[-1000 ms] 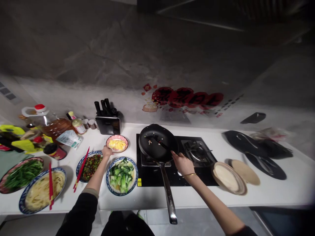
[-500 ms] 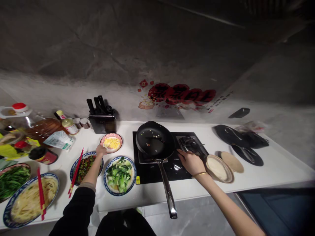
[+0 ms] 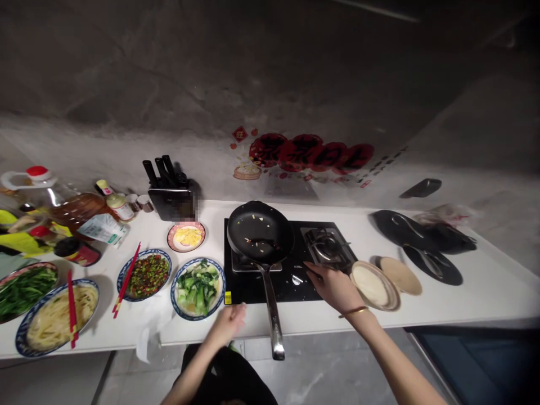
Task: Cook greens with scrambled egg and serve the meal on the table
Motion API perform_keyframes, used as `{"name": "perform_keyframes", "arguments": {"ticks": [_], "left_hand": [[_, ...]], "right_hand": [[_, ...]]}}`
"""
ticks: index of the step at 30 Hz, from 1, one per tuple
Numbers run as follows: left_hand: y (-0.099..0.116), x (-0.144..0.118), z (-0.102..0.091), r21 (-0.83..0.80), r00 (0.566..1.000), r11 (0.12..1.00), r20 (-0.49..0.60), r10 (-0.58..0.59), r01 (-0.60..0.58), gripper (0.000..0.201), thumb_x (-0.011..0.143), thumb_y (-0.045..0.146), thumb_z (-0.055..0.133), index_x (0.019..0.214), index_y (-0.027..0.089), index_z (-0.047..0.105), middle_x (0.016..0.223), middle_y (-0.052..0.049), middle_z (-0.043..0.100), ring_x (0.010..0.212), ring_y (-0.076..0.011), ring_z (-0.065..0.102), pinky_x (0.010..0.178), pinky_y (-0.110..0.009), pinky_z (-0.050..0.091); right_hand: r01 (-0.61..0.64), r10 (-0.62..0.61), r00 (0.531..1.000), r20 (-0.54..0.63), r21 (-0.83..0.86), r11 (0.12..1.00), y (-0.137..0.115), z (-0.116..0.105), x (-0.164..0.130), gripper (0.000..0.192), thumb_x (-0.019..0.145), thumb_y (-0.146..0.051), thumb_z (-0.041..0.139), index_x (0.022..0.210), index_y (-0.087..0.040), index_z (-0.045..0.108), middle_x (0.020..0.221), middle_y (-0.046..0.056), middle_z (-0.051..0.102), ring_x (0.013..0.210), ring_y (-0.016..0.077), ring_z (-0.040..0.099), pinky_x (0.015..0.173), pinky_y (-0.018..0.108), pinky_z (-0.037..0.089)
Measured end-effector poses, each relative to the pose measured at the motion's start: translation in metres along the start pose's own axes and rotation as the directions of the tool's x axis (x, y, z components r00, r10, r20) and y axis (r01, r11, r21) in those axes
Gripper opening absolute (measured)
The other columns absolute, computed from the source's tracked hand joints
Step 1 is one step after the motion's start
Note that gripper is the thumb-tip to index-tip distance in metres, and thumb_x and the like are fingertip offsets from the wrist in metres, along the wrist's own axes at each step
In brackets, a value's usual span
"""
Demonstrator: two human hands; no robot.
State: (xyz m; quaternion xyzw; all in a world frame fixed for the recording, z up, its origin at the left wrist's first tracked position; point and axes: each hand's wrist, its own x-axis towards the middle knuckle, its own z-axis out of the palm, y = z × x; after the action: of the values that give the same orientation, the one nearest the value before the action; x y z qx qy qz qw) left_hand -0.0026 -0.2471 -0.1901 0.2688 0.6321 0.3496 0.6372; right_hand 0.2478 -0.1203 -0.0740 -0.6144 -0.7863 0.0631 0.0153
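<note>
My left hand (image 3: 229, 324) hovers at the counter's front edge, between a plate of green vegetables (image 3: 198, 288) and the pan handle. Its fingers are curled, and no object shows in them. Over the black gas stove (image 3: 291, 287), my right hand (image 3: 333, 286) has its index finger stretched towards the stove top, right of the pan; its other fingers are partly hidden. A black frying pan (image 3: 259, 232) rests on the left burner with a few food bits inside, its metal handle (image 3: 274, 320) pointing towards me. The small plate of egg (image 3: 187, 236) lies behind the vegetables.
Left are a chopped pepper dish (image 3: 147, 275) with red chopsticks, noodles (image 3: 59, 318), leafy greens (image 3: 27, 289), bottles and a knife block (image 3: 171, 203). Right are a bowl of white food (image 3: 373, 286), a round tan board (image 3: 400, 275) and black lids (image 3: 432, 264).
My left hand has left the small egg plate and moved right and towards me, its fingers now curled. My right hand stays by the stove front. The camera view has shifted slightly.
</note>
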Motion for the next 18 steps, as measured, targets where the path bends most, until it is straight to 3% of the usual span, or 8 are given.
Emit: {"name": "perform_keyframes", "arguments": {"ticks": [3,5,7,9,11,13,15,18], "left_hand": [[-0.018,-0.018,0.057,-0.201,0.969,0.970,0.229,-0.088,0.136,0.051,0.067,0.063,0.059,0.087,0.016,0.062,0.087,-0.009,0.067,0.071,-0.0199,0.065,0.063,-0.030,0.049],[-0.017,-0.021,0.083,-0.335,0.959,0.920,0.257,-0.117,0.201,0.058,0.062,0.067,0.061,0.091,0.016,0.060,0.086,-0.008,0.066,0.072,-0.0189,0.065,0.065,-0.030,0.050],[-0.012,-0.021,0.101,-0.428,0.961,0.873,0.240,-0.138,0.233,0.062,0.059,0.068,0.063,0.093,0.017,0.057,0.082,-0.007,0.066,0.068,-0.0183,0.064,0.063,-0.031,0.050],[-0.008,-0.019,0.112,-0.464,0.969,0.856,0.196,-0.151,0.227,0.061,0.058,0.067,0.064,0.092,0.017,0.056,0.073,-0.003,0.063,0.057,-0.0152,0.061,0.055,-0.028,0.049],[-0.007,-0.017,0.118,-0.451,0.983,0.874,0.115,-0.144,0.181,0.058,0.059,0.068,0.064,0.086,0.017,0.055,0.060,0.003,0.054,0.041,-0.0095,0.051,0.041,-0.023,0.042],[-0.010,-0.016,0.122,-0.426,0.992,0.896,0.040,-0.119,0.125,0.055,0.060,0.069,0.062,0.078,0.018,0.052,0.052,0.008,0.044,0.032,-0.0053,0.038,0.032,-0.020,0.030],[-0.012,-0.016,0.123,-0.419,0.995,0.903,0.011,-0.104,0.099,0.052,0.061,0.068,0.062,0.074,0.019,0.049,0.050,0.009,0.039,0.030,-0.0038,0.032,0.030,-0.019,0.023],[-0.013,-0.015,0.122,-0.422,0.995,0.901,0.026,-0.101,0.103,0.050,0.062,0.065,0.064,0.073,0.020,0.047,0.050,0.009,0.038,0.031,-0.0034,0.032,0.030,-0.018,0.023]], "right_hand": [[-0.051,0.072,0.994,-0.079,0.242,0.969,0.015,0.027,-0.018,0.041,0.085,-0.036,0.041,0.114,-0.017,0.062,0.076,0.010,0.069,0.062,0.0202,0.062,0.059,0.030,0.045],[-0.130,0.192,0.979,-0.071,0.507,0.852,0.020,0.050,-0.029,0.045,0.084,-0.047,0.042,0.104,-0.013,0.064,0.063,0.008,0.065,0.054,0.0184,0.058,0.055,0.029,0.044],[-0.216,0.279,0.959,0.056,0.781,0.586,0.022,0.070,-0.042,0.048,0.079,-0.059,0.045,0.086,-0.014,0.062,0.052,0.002,0.055,0.044,0.0138,0.048,0.045,0.026,0.038],[-0.285,0.255,0.940,0.227,0.933,0.219,0.021,0.082,-0.057,0.048,0.074,-0.065,0.050,0.074,-0.017,0.055,0.053,-0.001,0.051,0.041,0.0090,0.040,0.041,0.022,0.033],[-0.336,0.149,0.925,0.348,0.936,-0.100,0.018,0.088,-0.073,0.044,0.070,-0.061,0.060,0.077,-0.018,0.052,0.064,0.000,0.055,0.046,0.0071,0.040,0.043,0.021,0.035],[-0.365,0.051,0.917,0.395,0.885,-0.289,0.016,0.088,-0.088,0.042,0.066,-0.053,0.068,0.083,-0.019,0.051,0.075,0.001,0.057,0.049,0.0055,0.041,0.044,0.019,0.035],[-0.388,0.013,0.907,0.421,0.849,-0.359,0.016,0.087,-0.101,0.042,0.065,-0.049,0.071,0.087,-0.022,0.047,0.072,-0.003,0.053,0.044,0.0023,0.032,0.038,0.015,0.025],[-0.379,0.115,0.894,0.433,0.868,-0.319,0.023,0.088,-0.118,0.044,0.069,-0.056,0.065,0.087,-0.023,0.042,0.058,-0.010,0.042,0.037,0.0002,0.017,0.034,0.014,0.010]]}}
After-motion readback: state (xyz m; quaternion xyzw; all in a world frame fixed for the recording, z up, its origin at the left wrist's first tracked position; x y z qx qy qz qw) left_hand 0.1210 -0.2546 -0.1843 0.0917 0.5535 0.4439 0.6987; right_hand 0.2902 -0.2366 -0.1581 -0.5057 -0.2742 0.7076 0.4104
